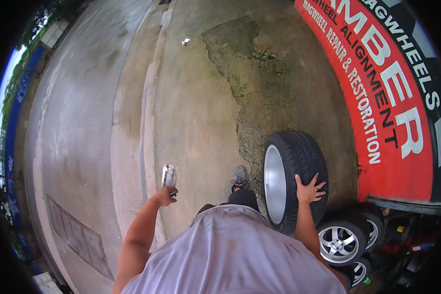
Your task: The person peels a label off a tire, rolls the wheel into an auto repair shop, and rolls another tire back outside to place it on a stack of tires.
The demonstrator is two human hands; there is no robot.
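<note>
An upright wheel with a black tyre (304, 157) and a silver rim (275, 183) stands on the concrete at my right side. My right hand (310, 189) lies on its tread, fingers spread wide, touching the rubber. Out to my left, my left hand (166, 194) is closed round the lower end of a small whitish, dark-streaked oblong object (169, 175). Its exact kind is not clear. The rim's face is turned toward my legs.
Several wheels with silver spokes (336, 244) are piled at the lower right, below a red painted sign wall (399, 176). My shoe (240, 177) is on the wet concrete. White litter (185, 42) lies ahead. A metal grate (78, 235) is set in the paving at left.
</note>
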